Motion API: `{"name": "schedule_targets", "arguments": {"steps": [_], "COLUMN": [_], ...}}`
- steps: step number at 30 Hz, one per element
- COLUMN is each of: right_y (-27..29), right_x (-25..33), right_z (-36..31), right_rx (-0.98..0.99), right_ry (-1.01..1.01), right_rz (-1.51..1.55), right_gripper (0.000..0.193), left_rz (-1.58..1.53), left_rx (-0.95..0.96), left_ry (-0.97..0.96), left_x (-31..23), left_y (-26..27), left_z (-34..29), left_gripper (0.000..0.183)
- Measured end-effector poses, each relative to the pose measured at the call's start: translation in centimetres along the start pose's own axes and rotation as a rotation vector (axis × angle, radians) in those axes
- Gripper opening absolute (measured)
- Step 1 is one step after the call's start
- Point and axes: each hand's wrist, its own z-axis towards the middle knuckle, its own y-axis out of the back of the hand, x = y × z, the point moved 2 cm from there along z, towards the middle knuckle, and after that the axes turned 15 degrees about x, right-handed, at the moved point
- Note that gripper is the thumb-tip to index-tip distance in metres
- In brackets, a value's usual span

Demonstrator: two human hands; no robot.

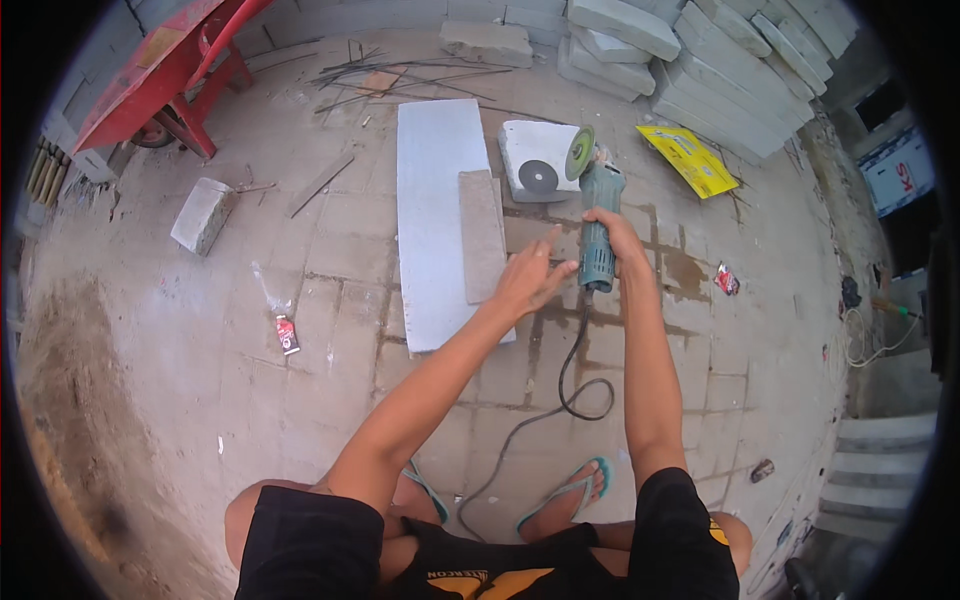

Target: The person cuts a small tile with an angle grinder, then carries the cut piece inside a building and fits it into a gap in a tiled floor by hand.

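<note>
My right hand [622, 243] is wrapped round the body of a teal angle grinder [600, 205], held upright in the picture with its green disc [580, 152] at the far end. From its rear a black power cord [572, 375] loops down toward my feet. My left hand [530, 275] has its fingers apart, just left of the grinder and holding nothing. Beside that hand lies a narrow grey-brown tile strip [480, 235], resting on a long white block [430, 220]. A dark cutting disc [538, 177] lies on a smaller white block [525, 140] beyond.
A red wheelbarrow [140, 85] stands at the far left, near a loose block [204, 215]. Thin metal rods [420, 80] lie at the back. Stacked white blocks [720, 85] and a yellow sack [688, 160] are far right. A small red packet [287, 335] lies left.
</note>
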Motion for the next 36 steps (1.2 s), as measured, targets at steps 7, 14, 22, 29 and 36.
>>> {"name": "schedule_targets", "arguments": {"steps": [7,14,22,29,36], "right_y": [3.1,7.6,6.6,6.3,6.2], "right_x": [2.3,0.8,0.1,-1.3,-3.5], "right_z": [-8.4,-11.8,-12.9,-11.6,-10.0], "right_rx": [0.010,-0.032,-0.061,-0.009,0.045], "right_ry": [0.027,0.059,0.066,0.085,0.074], "right_rz": [0.188,0.218,0.312,0.329,0.376], "right_gripper": [0.033,0.038,0.035,0.034,0.041], "left_rz": [-0.032,-0.457,-0.008,0.355,-1.010], "left_rx": [-0.004,-0.062,0.026,0.092,0.600], "left_ry": [-0.374,-0.509,-0.464,-0.383,0.149], "left_x": [-8.1,-10.9,-11.0,-10.0,-8.6], "left_y": [-8.3,-13.0,-10.6,-10.5,-11.2], "left_z": [-2.4,-2.0,-2.7,-2.1,-0.5], "left_gripper": [0.067,0.063,0.073,0.075,0.066]}}
